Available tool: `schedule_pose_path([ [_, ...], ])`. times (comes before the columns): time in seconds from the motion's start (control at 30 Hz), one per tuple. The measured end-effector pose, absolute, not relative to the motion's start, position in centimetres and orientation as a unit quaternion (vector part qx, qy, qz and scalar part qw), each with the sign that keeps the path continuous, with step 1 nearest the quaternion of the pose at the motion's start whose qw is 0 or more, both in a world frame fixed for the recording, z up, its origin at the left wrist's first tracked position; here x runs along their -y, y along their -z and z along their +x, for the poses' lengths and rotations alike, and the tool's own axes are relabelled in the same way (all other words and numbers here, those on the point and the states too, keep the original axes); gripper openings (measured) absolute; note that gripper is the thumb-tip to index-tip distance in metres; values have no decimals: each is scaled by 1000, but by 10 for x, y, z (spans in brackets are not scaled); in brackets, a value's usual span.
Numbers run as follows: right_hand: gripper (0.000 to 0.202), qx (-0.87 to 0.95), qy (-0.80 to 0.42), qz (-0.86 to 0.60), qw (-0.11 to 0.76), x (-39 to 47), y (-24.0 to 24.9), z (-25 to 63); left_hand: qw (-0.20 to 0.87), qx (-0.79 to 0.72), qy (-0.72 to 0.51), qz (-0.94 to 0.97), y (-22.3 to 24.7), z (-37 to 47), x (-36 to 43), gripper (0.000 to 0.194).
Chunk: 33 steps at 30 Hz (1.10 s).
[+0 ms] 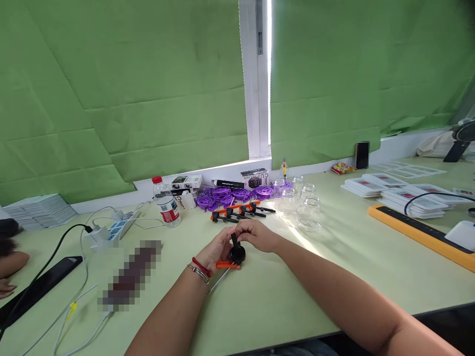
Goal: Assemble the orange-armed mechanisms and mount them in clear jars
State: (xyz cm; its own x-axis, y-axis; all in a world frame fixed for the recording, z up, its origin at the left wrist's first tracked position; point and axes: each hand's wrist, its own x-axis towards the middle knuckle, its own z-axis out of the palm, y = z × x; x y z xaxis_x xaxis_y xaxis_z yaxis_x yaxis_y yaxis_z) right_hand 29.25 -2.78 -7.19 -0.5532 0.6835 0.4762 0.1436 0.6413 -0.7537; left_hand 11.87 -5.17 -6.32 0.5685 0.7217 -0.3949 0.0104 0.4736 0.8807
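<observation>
My left hand (pixel 218 249) is wrapped round a black round part (pixel 237 254) with an orange strip (pixel 226 265) at its lower side. A thin metal rod (pixel 219 281) slants down to the left beneath that hand. The fingers of my right hand (pixel 256 235) are closed at the top of the black upright piece (pixel 235 241) that rises from the round part. Its fingertips are partly hidden, so whether they pinch that piece or something small is unclear. Just beyond my hands lie several black crank-like parts with shafts (pixel 243 212) and orange strips, in a row.
Purple plastic discs (pixel 222 197) are heaped along the wall. Glass jars (pixel 308 215) stand behind my right hand. A red-capped bottle (pixel 166 202), a power strip (pixel 124 225) and cables are on the left. Paper stacks (pixel 408 198) and an orange-edged bar (pixel 419 237) lie right. Another person's hand (pixel 6 288) shows far left.
</observation>
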Motion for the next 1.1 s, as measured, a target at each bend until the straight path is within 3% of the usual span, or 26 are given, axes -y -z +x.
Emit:
schedule_pose_path([
  [0.3, 11, 873, -261, -212, 352, 23, 68, 298, 756, -402, -234, 461, 60, 120, 54, 59],
  [1.1, 15, 826, -364, -216, 371, 29, 70, 297, 761, -373, -234, 476, 62, 118, 52, 54],
])
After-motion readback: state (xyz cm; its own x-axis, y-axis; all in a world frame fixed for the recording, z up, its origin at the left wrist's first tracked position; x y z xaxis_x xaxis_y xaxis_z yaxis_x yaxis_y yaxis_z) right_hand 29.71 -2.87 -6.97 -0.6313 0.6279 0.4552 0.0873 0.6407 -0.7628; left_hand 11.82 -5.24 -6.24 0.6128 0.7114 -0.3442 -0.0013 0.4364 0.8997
